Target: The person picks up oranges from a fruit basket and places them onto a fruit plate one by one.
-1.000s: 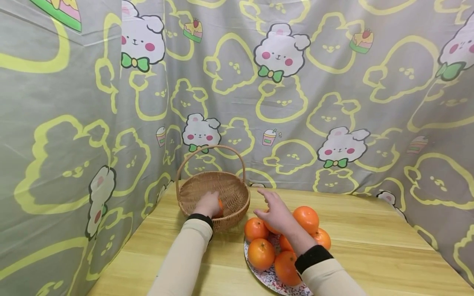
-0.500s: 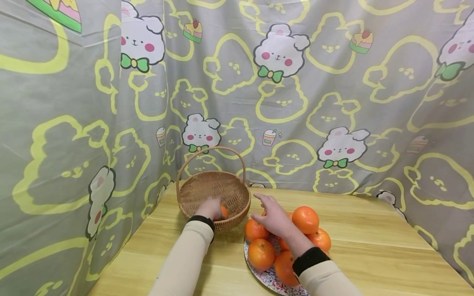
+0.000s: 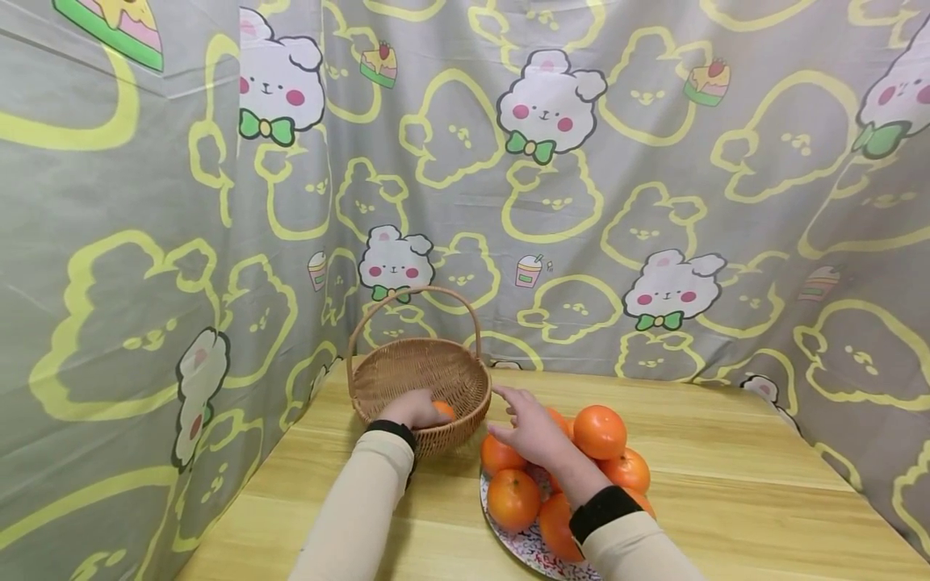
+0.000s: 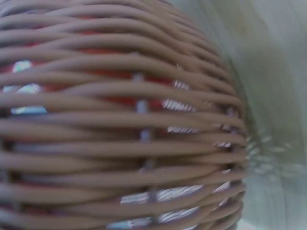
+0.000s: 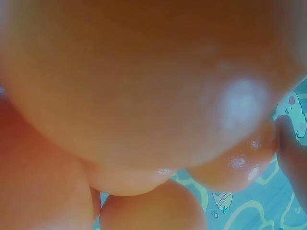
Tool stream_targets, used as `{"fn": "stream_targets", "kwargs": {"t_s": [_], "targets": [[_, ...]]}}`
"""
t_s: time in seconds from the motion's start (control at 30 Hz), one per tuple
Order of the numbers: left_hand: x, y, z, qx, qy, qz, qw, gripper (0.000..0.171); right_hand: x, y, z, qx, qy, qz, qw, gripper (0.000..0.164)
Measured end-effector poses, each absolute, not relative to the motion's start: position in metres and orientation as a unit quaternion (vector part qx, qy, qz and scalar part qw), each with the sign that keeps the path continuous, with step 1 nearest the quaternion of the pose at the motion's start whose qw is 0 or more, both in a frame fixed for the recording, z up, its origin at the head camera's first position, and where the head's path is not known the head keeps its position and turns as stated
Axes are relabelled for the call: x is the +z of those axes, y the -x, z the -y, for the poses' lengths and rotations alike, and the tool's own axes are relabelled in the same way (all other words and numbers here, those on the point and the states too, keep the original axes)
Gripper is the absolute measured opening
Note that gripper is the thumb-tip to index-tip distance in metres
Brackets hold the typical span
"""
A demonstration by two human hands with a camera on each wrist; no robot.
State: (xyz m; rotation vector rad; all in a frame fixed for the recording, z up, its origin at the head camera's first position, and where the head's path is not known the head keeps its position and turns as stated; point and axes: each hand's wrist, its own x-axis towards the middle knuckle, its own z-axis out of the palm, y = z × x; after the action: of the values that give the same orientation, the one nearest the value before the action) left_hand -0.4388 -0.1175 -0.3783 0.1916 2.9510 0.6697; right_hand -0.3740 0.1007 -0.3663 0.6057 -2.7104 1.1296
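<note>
My left hand point(image 3: 412, 409) reaches over the near rim into a wicker basket point(image 3: 465, 420) with a tall arched handle. An orange point(image 3: 444, 410) shows between its thumb and fingers, and most of the fingers are hidden. In the left wrist view the basket's weave point(image 4: 120, 158) fills the picture, with red-orange colour behind the gaps. My right hand point(image 3: 534, 428) hovers with thumb and fingers spread over the left part of a pile of oranges point(image 3: 513, 499) on a patterned plate point(image 3: 508, 542). In the right wrist view a large orange point(image 5: 144, 105) looms close, part of the hand point(image 5: 293, 163) at the right edge.
Basket and plate stand close together on a light wooden table point(image 3: 726, 484), the basket farther back and to the left. One orange point(image 3: 599, 432) sits high at the pile's back right. A grey curtain point(image 3: 465, 202) with cartoon prints encloses the table's back and sides.
Inside the basket, the left hand and the orange have shifted slightly, and more of the orange shows beside the thumb. The right hand has drifted a little left and down, still spread.
</note>
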Motion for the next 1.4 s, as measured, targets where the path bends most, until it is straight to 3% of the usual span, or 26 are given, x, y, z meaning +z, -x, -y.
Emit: {"fn": "stream_targets", "kwargs": {"t_s": [0.33, 0.63, 0.9, 1.1, 1.4], "targets": [[-0.364, 0.433, 0.122, 0.303, -0.101, -0.945, 0.072, 0.072, -0.370, 0.375, -0.096, 0.388, -0.212, 0.894, 0.070, 0.063], [-0.359, 0.428, 0.121, 0.437, -0.096, -0.893, 0.049, 0.043, -0.366, 0.374, -0.088, 0.382, -0.218, 0.896, 0.064, 0.064], [-0.337, 0.414, 0.102, 0.501, -0.118, -0.857, 0.016, 0.045, -0.357, 0.374, -0.085, 0.437, -0.217, 0.869, 0.083, 0.074], [-0.332, 0.401, 0.076, 0.533, -0.154, -0.831, 0.041, 0.048, -0.350, 0.369, -0.098, 0.442, -0.222, 0.860, 0.124, 0.067], [-0.335, 0.382, 0.049, 0.581, -0.172, -0.793, 0.059, 0.050, -0.342, 0.355, -0.121, 0.440, -0.194, 0.868, 0.124, 0.064]]}}
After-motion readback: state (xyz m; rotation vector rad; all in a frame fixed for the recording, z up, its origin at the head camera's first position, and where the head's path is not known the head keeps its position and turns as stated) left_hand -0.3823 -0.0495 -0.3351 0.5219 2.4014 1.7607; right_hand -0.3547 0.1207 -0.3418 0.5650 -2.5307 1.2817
